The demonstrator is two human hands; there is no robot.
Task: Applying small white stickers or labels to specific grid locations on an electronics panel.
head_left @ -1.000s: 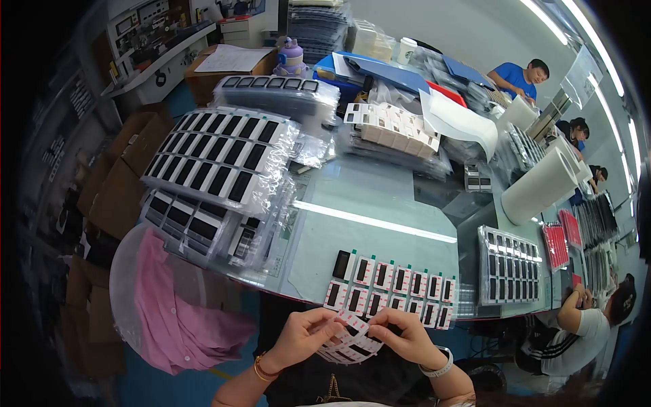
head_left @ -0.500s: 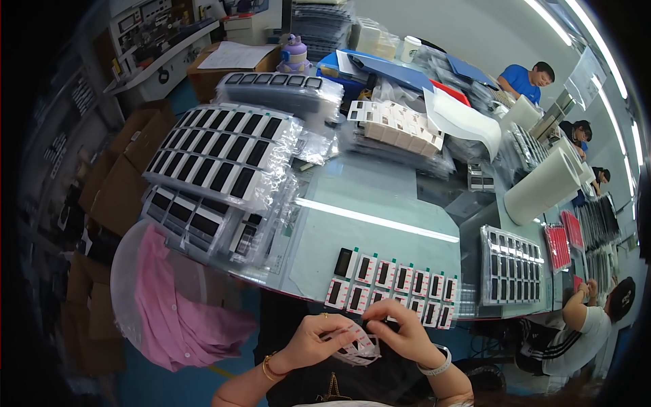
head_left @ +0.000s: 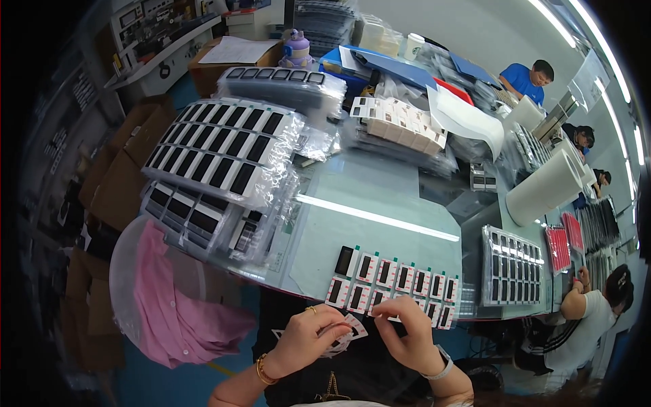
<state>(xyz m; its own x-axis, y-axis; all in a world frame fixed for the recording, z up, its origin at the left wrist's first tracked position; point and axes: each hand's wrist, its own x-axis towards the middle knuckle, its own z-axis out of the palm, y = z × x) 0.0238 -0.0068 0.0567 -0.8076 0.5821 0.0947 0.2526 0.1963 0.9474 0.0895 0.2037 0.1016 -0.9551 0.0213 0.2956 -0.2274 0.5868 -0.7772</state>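
My left hand (head_left: 305,344) is closed around a bundle of flat white adhesive frames with red marks (head_left: 355,327), which fan out past its fingertips. My right hand (head_left: 412,334) is just to the right, apart from the bundle. Its thumb and index finger curl together in a pinch; what lies between them, if anything, is too small to make out. Just beyond both hands, two rows of small white panels with dark windows (head_left: 367,267) lie at the table's front edge. Several carry green tabs and red marks. My right hand covers part of the nearer row.
A tall stack of plastic trays with dark panels (head_left: 213,146) stands on the left of the glass-topped table (head_left: 366,230). Another tray (head_left: 512,266) and a white roll (head_left: 544,186) are at right. A pink garment (head_left: 180,305) hangs over a bin. Co-workers sit along the right.
My right hand has drawn away from the bundle, slightly to the right. The bundle has turned and its frames now fan out more in my left hand.
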